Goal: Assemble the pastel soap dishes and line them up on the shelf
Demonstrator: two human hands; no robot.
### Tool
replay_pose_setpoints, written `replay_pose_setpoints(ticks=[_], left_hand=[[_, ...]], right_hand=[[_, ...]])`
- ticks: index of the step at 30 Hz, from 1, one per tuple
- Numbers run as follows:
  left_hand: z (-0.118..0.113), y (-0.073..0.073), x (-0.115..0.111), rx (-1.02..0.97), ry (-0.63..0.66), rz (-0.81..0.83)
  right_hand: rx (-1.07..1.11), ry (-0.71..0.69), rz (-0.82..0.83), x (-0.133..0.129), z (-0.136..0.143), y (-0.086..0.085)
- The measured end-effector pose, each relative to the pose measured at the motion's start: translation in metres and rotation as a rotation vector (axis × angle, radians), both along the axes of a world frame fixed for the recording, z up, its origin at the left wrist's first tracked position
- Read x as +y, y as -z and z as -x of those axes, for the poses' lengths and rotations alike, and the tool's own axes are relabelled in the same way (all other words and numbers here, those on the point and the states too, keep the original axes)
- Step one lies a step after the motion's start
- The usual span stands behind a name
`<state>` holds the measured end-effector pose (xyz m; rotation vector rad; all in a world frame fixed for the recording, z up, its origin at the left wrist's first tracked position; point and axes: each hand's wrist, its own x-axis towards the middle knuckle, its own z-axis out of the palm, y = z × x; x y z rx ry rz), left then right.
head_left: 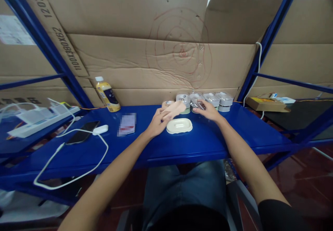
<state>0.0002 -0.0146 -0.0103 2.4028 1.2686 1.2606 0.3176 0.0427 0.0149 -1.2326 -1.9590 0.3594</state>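
Observation:
My left hand [157, 121] is closed on a flat peach-coloured piece [174, 109], held tilted above the shelf. What this piece is I cannot make out. Just below it lies a cream oblong tray [179, 126] with rounded ends and a raised middle. My right hand [208, 111] has its fingers curled round a small dark, shiny, see-through item [196, 104], perhaps part of a container, close in front of the row at the back. That row holds several small boxes with clear lids [224, 101]. Part of the row is hidden behind the peach piece and my fingers.
A yellow drink bottle [108, 95] stands at the back left. Nearer are a phone with a lit, blurred screen [127, 124], a dark phone [82, 132], a white cable [107, 147] and a power strip [43, 121]. Cardboard [117, 57] lines the blue frame behind.

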Motion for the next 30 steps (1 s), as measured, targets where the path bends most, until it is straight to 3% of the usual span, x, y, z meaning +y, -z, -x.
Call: replay_pose_setpoints(ticks=[2,4,7,10,15,22,26,30], left_hand=[[0.005,-0.001,0.002,-0.065,-0.095,-0.043],[0.008,-0.002,0.001,-0.052,-0.104,-0.07],[0.005,-0.002,-0.006,0.069,0.025,-0.033],[-0.005,0.002,-0.011,0.154,0.14,0.07],[-0.017,0.013,-0.006,0.055,0.135,0.135],[-0.021,0.018,0.001,-0.077,0.179,0.197],[-0.02,0.018,0.003,-0.023,0.141,0.252],[-0.011,0.008,-0.008,0.119,0.127,0.182]], right_hand=[[0.035,-0.006,-0.035,0.0,0.001,0.0],[0.078,-0.022,-0.065,-0.001,0.001,-0.001],[0.115,-0.104,-0.107,-0.007,0.003,-0.005],[0.081,-0.286,-0.129,-0.015,0.01,-0.009],[-0.138,-0.5,-0.136,-0.025,0.033,-0.007],[-0.266,-0.595,-0.114,-0.014,0.066,0.004],[-0.295,-0.595,-0.082,-0.011,0.069,0.012],[-0.268,-0.561,-0.14,-0.02,0.074,0.009]])
